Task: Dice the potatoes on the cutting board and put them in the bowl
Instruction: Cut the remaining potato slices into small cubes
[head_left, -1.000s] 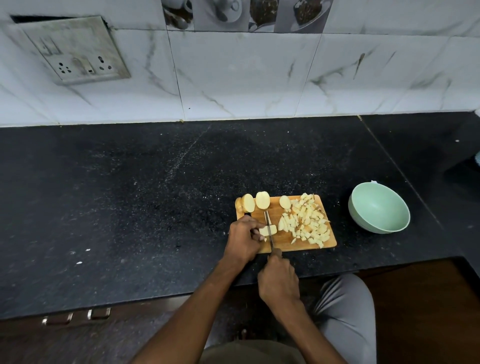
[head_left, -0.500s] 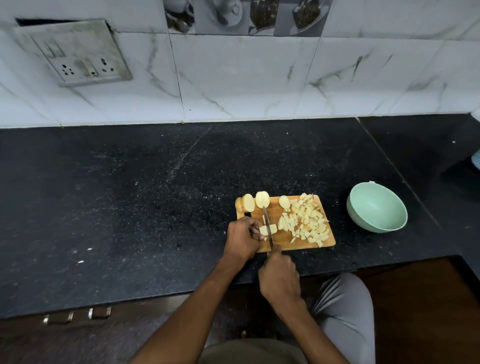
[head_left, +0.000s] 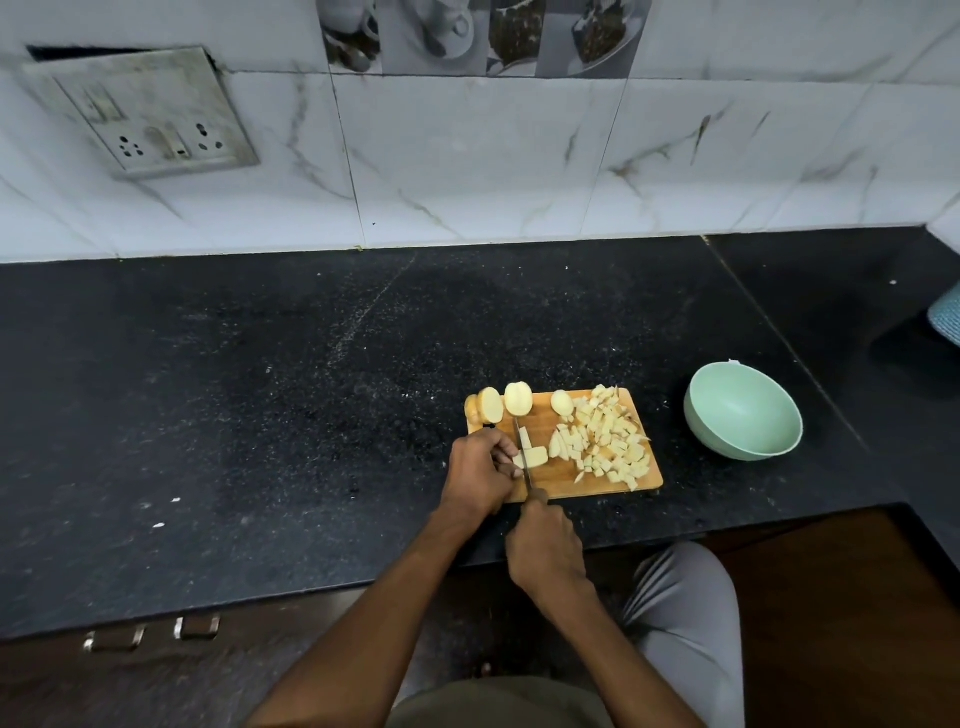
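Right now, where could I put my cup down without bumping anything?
There is bare dark counter left of the cutting board, reaching back to the tiled wall. A smaller bare strip lies between the board and the green bowl. The board itself is crowded: diced potato, potato halves, the knife and both hands.

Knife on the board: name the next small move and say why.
Probably press the knife down through the potato piece that the left hand steadies, its handle in the right hand. That piece is larger than the diced pile, halves wait uncut, and the bowl looks empty.
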